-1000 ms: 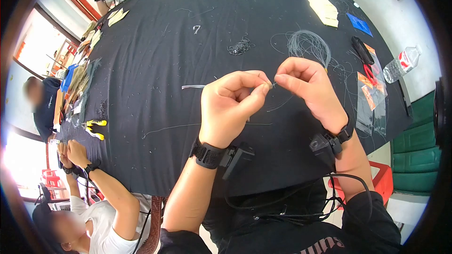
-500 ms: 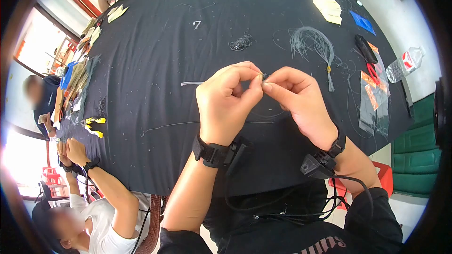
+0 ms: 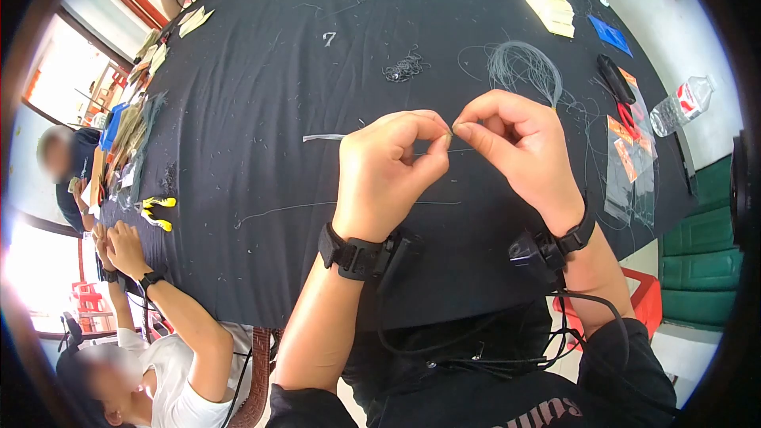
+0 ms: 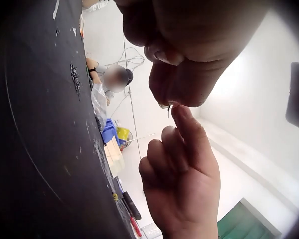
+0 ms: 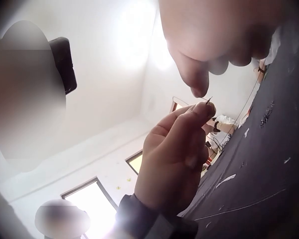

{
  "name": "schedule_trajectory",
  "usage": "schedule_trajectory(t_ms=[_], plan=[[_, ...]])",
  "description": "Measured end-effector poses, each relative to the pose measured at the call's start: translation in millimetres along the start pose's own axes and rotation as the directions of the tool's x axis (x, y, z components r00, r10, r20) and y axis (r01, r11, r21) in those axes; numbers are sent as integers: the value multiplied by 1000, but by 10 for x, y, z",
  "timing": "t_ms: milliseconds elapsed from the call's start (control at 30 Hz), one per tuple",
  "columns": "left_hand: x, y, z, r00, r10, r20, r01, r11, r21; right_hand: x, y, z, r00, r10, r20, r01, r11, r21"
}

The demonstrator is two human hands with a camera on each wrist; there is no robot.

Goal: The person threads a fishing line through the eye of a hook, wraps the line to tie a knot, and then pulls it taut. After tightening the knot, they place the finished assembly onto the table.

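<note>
In the head view, my left hand [image 3: 387,174] pinches a tiny dark fish hook between thumb and forefinger. Only a thin tip of the hook [image 5: 209,101] shows past the nail in the right wrist view. My right hand [image 3: 527,162] faces it, thumb and forefinger pinched on a fine clear fishing line, fingertips right beside the left ones. Most of the line there is hidden by the fingers. Beyond the hands lie a heap of dark hooks [image 3: 405,69] and a looped bundle of clear line [image 3: 523,70].
A black cloth [image 3: 238,150] covers the round table. Toward the right are red-handled scissors [image 3: 626,120], plastic packets [image 3: 630,170], cream cards [image 3: 545,4] and a water bottle [image 3: 683,105]. Yellow-handled cutters [image 3: 158,214] lie left. A clear tube [image 3: 323,137] is near my left hand. Other people sit around.
Both hands have shifted slightly right. My right hand has risen, and its fingertips have drawn a little away from the left ones after meeting them half a second ago.
</note>
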State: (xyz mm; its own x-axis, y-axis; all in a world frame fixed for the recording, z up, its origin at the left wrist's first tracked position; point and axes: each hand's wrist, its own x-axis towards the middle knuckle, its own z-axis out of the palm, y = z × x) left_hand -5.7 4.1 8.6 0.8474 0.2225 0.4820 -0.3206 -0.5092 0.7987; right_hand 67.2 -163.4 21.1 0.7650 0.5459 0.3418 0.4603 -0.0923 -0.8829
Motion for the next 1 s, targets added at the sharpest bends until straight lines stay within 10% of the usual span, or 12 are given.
schedule_trajectory(t_ms=[700,1000], plan=[[-39,-28,10,985,-160,59,170,951,-258,6,38,11,984,177,26,-179,961,209],[-42,-11,56,982,-167,-84,137,949,-283,-49,129,70,835,435,338,-542,539,645]])
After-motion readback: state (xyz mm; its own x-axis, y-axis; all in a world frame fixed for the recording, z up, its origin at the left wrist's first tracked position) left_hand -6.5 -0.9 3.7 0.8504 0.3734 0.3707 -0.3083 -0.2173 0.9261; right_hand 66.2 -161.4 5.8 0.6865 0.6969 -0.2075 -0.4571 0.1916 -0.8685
